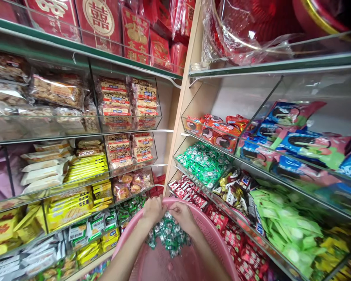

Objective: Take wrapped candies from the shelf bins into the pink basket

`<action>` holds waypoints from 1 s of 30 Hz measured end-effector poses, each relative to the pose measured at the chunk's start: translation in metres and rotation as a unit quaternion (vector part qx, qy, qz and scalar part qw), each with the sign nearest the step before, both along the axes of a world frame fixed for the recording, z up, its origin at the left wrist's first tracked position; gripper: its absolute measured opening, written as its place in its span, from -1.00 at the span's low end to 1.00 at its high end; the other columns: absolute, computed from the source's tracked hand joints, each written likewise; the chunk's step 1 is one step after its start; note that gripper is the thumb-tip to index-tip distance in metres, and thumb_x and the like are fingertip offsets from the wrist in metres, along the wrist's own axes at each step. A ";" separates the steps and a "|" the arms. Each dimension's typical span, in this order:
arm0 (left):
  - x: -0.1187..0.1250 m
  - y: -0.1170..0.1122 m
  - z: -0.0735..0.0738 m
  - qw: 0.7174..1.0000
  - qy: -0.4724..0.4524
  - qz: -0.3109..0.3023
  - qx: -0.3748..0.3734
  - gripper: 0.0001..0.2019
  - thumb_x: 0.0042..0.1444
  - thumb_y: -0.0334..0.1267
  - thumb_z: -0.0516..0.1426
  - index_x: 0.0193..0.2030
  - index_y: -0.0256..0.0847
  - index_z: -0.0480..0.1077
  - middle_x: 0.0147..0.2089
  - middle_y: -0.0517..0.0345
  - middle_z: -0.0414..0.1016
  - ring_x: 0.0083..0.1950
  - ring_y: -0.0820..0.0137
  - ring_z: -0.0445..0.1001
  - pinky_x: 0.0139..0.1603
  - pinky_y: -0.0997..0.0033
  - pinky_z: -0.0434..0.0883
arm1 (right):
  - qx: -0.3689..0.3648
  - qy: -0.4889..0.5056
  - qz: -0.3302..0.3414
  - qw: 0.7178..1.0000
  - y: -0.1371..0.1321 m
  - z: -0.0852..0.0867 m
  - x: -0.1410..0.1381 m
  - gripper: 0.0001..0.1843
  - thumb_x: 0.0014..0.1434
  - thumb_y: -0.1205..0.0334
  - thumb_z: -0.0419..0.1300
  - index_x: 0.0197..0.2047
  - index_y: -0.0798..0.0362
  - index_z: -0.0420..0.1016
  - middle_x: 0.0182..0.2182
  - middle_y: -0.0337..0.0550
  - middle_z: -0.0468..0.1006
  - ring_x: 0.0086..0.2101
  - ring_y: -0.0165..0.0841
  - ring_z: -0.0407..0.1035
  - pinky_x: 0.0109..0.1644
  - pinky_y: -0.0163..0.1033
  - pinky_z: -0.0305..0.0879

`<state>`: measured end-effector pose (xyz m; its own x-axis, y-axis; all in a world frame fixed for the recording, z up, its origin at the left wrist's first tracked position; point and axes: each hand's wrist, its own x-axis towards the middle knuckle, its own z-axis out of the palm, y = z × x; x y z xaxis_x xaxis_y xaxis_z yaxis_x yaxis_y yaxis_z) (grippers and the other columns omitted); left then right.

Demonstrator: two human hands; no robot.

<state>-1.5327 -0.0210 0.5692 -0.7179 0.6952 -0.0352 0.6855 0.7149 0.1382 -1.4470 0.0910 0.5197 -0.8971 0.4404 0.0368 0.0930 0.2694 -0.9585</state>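
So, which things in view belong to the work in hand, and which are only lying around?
In use:
- left hand and right hand, close together over the basket
- green-wrapped sweets below the hands
- pink basket around the sweets

Seemingly just around:
- red packets, top left shelf
- blue-and-pink packets, right shelf
- light green packets, below those

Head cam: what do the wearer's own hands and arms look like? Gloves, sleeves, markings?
Left hand and right hand: bare, no gloves. Both forearms: uncovered, no sleeves in frame. No watch, bracelet or marking visible. Too small in view to rule out rings.
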 end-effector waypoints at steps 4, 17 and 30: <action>0.000 -0.001 0.001 1.000 0.000 -0.001 -0.001 -0.63 0.15 -0.12 -0.10 -0.03 -0.28 0.31 -0.14 -0.11 0.48 -0.10 0.17 0.46 -0.13 0.24 0.37 | 0.032 0.011 -0.002 0.999 -0.004 -0.012 -0.006 -0.85 0.00 0.18 0.09 -0.51 0.06 0.31 -0.68 -0.38 0.26 -0.73 -0.51 0.11 -0.68 -0.39 -0.01; -0.003 0.001 -0.001 1.000 -0.002 0.000 -0.001 -0.64 0.14 -0.13 -0.09 -0.03 -0.27 0.31 -0.14 -0.09 0.48 -0.08 0.19 0.45 -0.10 0.28 0.35 | 0.167 -0.009 -0.071 0.983 -0.002 -0.009 0.000 -0.85 0.03 0.25 0.09 -0.54 0.05 0.35 -0.61 -0.27 0.44 -0.54 -0.38 0.33 -0.48 -0.35 0.16; -0.001 0.002 0.005 1.000 0.005 -0.002 -0.006 -0.63 0.15 -0.13 -0.08 -0.01 -0.29 0.32 -0.13 -0.11 0.47 -0.10 0.17 0.45 -0.13 0.26 0.37 | 0.254 -0.043 -0.070 0.964 -0.020 -0.011 -0.004 -0.86 0.11 0.35 0.03 -0.40 0.04 0.39 -0.43 -0.18 0.53 -0.37 -0.33 0.41 -0.29 -0.33 0.20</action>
<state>-1.5337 -0.0192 0.5740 -0.7149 0.6983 -0.0356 0.6903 0.7130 0.1229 -1.4506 0.0711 0.5089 -0.8393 0.5023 0.2082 0.2350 0.6804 -0.6942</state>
